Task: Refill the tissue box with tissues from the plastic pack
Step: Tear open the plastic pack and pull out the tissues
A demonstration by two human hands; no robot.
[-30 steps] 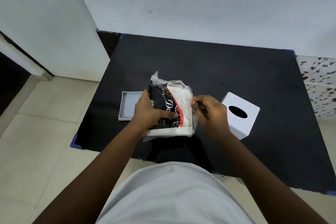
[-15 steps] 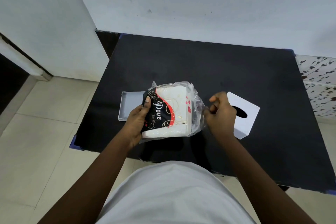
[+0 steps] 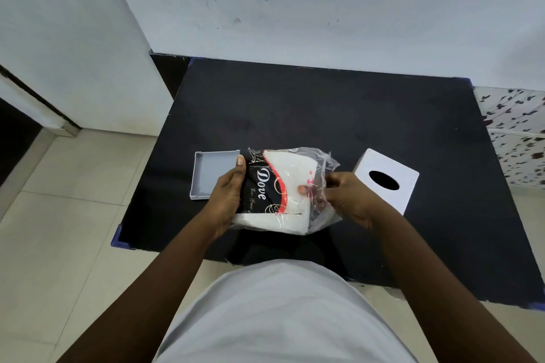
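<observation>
A plastic pack (image 3: 278,186) of white tissues, printed black, red and white, is held just above the black table (image 3: 324,115). My left hand (image 3: 227,197) grips its left end, thumb on top. At the pack's open right end, my right hand (image 3: 345,197) has fingers inside the loose clear plastic and its thumb on the tissue stack. The white cube tissue box (image 3: 389,180), with a dark oval slot on top, stands to the right of my right hand. Its grey base tray (image 3: 212,174) lies flat to the left, partly behind my left hand.
The table's front edge (image 3: 265,256) is right at my body. A white wall (image 3: 295,9) runs behind the table. Tiled floor (image 3: 59,215) lies to the left, and a patterned surface (image 3: 519,132) sits at the far right.
The pack has been turned so its printed face looks up. My right hand went from pinching the pack's right edge to reaching into the opened plastic end.
</observation>
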